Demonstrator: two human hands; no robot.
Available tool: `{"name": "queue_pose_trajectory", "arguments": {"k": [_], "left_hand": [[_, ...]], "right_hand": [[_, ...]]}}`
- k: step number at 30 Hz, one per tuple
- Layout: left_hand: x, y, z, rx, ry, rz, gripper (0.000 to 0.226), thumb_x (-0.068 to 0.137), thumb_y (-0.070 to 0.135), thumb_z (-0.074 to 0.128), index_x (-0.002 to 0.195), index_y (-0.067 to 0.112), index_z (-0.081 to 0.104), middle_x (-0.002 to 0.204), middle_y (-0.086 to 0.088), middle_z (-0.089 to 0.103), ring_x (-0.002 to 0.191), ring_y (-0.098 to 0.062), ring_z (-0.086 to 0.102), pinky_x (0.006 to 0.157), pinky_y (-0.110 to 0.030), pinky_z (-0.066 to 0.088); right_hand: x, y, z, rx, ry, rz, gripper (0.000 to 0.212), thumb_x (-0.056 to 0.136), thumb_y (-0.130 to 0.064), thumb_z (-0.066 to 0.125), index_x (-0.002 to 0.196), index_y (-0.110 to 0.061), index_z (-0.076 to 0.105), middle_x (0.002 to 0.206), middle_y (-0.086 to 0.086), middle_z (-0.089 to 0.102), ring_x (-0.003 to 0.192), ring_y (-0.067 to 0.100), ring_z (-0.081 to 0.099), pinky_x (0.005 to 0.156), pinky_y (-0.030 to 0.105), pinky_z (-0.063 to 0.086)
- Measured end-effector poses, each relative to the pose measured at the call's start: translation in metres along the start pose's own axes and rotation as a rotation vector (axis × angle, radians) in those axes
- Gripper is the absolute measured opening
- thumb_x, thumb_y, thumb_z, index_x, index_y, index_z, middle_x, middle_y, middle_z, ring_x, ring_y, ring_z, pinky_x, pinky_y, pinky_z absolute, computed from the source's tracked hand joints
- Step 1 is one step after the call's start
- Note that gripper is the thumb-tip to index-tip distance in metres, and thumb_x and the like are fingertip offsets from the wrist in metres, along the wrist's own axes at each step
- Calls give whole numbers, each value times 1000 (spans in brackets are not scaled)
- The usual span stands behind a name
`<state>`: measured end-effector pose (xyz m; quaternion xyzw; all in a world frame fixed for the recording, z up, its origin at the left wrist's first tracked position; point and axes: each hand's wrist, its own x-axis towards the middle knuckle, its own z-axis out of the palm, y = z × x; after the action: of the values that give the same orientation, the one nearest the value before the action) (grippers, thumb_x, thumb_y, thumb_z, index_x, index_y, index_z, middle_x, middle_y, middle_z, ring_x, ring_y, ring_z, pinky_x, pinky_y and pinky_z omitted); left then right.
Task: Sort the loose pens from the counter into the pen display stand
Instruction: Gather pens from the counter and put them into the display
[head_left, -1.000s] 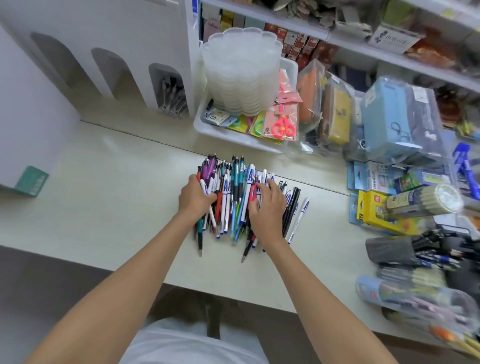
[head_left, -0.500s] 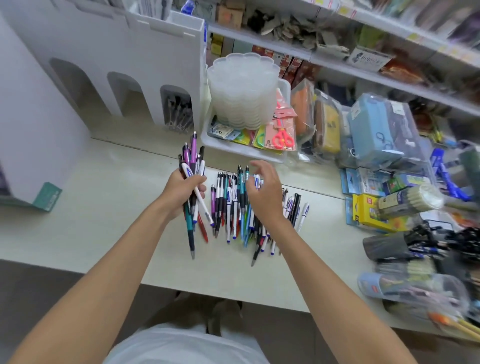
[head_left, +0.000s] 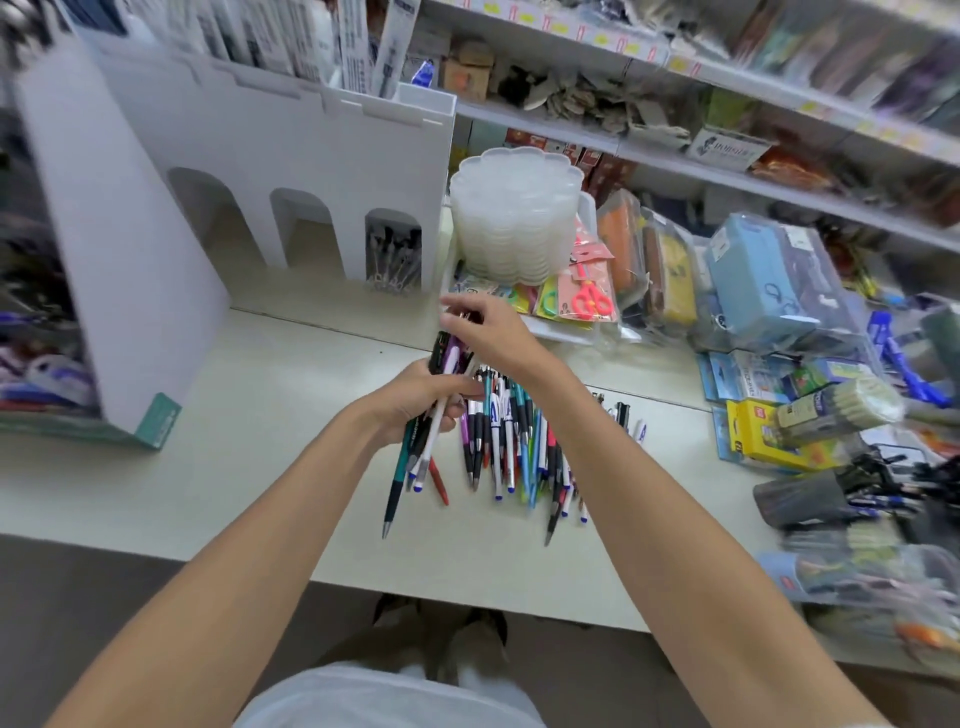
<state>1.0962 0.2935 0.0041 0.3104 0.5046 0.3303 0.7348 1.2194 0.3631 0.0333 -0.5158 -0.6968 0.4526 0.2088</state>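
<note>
The left hand (head_left: 415, 400) is wrapped round a bundle of mixed-colour plastic pens (head_left: 415, 460), lifted just above the pale counter (head_left: 249, 415). The right hand (head_left: 493, 338) pinches the bundle's upper ends, at its twelve o'clock. I'd square those ends level and tighten the fist before carrying, since several barrels splay below. The remaining loose pens (head_left: 519, 447) lie heaped at the left hand's four o'clock. The white arched display stand (head_left: 291, 150) sits at ten o'clock from that heap. Its right-hand arch (head_left: 393, 254) holds dark pens; I see none in the other two.
</note>
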Motion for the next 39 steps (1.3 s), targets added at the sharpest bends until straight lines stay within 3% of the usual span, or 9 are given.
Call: {"name": "queue_pose_trajectory", "arguments": {"k": [4, 7, 12, 17, 21, 25, 30, 34, 39], "left_hand": [[11, 17, 0, -170, 369, 213, 12, 81, -1, 67, 86, 5, 57, 60, -2, 51, 47, -11, 45, 42, -21, 39], [15, 36, 1, -322, 601, 425, 15, 80, 1, 66, 78, 10, 54, 57, -3, 50, 43, -12, 43, 45, -23, 38], [14, 51, 3, -455, 707, 501, 17, 85, 3, 68, 90, 9, 53, 65, -5, 55, 42, -9, 47, 44, -22, 42], [9, 49, -26, -470, 744, 476, 23, 85, 18, 74, 95, 9, 56, 67, -1, 60, 49, -9, 53, 52, -24, 49], [14, 21, 8, -451, 596, 410, 31, 86, 20, 75, 107, 2, 61, 80, -8, 68, 69, -17, 69, 66, -28, 59], [15, 9, 18, -374, 565, 415, 45, 73, 12, 85, 110, -1, 61, 90, -14, 69, 81, -25, 69, 77, -39, 60], [2, 31, 21, -455, 720, 551, 27, 76, 0, 75, 93, 9, 57, 74, -7, 65, 66, -18, 64, 70, -31, 58], [-5, 25, 37, -392, 701, 559, 32, 70, 4, 80, 96, 9, 62, 86, -10, 70, 75, -20, 68, 75, -33, 57], [-34, 23, 16, -319, 512, 483, 20, 87, 3, 70, 106, 5, 66, 88, -9, 71, 76, -20, 69, 67, -27, 57]], "right_hand": [[-42, 16, 9, 443, 206, 161, 64, 96, -41, 55, 152, -28, 27, 147, 1, 40, 131, 19, 43, 101, 36, 41], [-72, 35, 30, 496, -118, 292, 70, 93, -37, 64, 149, -20, 27, 131, 6, 59, 118, 21, 60, 104, 41, 47], [-87, 23, 32, 430, -337, 217, 24, 98, 2, 49, 121, 0, 53, 80, 8, 60, 62, 15, 55, 63, 26, 49], [-98, 29, -19, 331, -5, 175, 23, 101, -5, 44, 120, 2, 55, 66, 1, 57, 50, 11, 44, 49, 23, 35], [-70, 3, -3, -60, 56, -23, 27, 103, -21, 41, 122, -12, 58, 78, 5, 66, 64, 18, 59, 60, 38, 50], [-58, 5, 8, -568, -72, -69, 53, 105, -32, 31, 155, -19, 21, 117, 18, 65, 103, 35, 60, 84, 42, 50], [-78, 7, 30, 572, 399, 201, 41, 104, -40, 36, 141, -24, 41, 129, 0, 52, 121, 12, 50, 103, 32, 42], [-53, -15, 53, 1531, 242, 651, 55, 101, -51, 34, 127, -9, 58, 113, 18, 66, 107, 31, 62, 100, 44, 48], [-41, -43, 67, 1311, 177, 479, 37, 105, -29, 37, 106, -12, 70, 89, 7, 74, 87, 22, 67, 72, 30, 53]]}}
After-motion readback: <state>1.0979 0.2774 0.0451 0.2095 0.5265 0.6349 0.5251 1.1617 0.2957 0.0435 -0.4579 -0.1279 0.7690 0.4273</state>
